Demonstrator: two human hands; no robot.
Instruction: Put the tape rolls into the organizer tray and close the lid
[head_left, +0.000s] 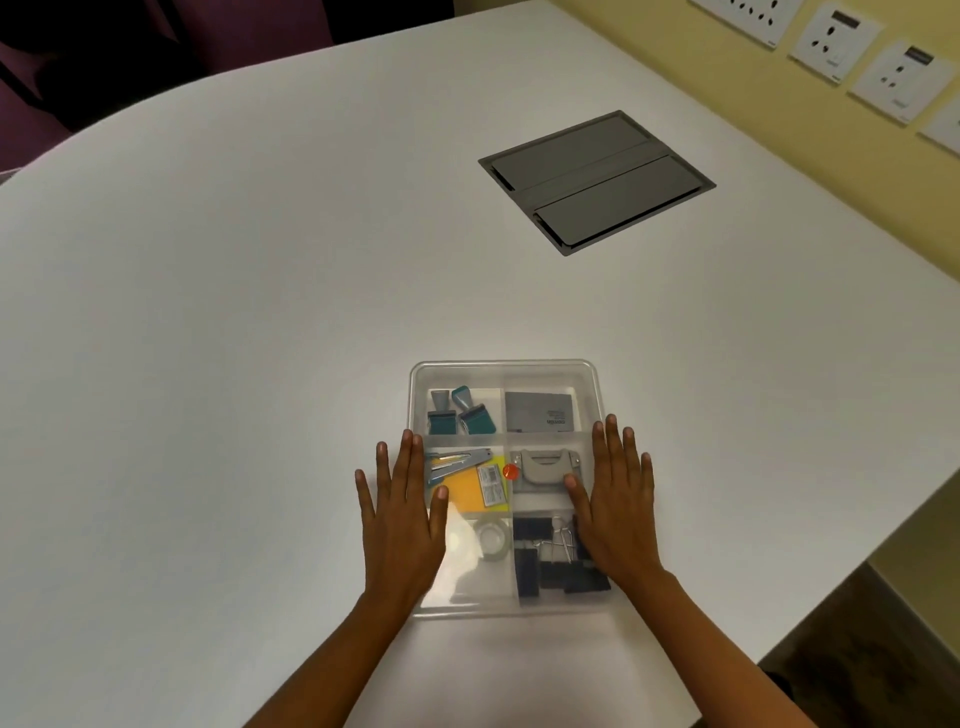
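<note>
Two bare hands lie flat, fingers spread and grasping nothing, on a clear organizer tray (506, 371) near the front edge of a white table (234, 312). The left hand (402, 525) rests palm-down along the tray's left rim, thumb over the yellow sticky pad (467, 491); the right hand (613, 514) lies along the right rim, thumb beside a grey hole punch (543, 467). Whether the transparent lid is seated over the tray cannot be told.

One clear tape roll (492, 539) sits in the tray's front-left compartment. The tray has six compartments: two teal stampers (460, 413) at back left, one grey card box (540, 412) at back right, one stapler (457, 462) with the pad at middle left, and a heap of black binder clips (550, 564) at front right.

The table lies open to the left and toward its far edge; a grey cable hatch (597, 182) is set in the surface near the right edge.
</note>
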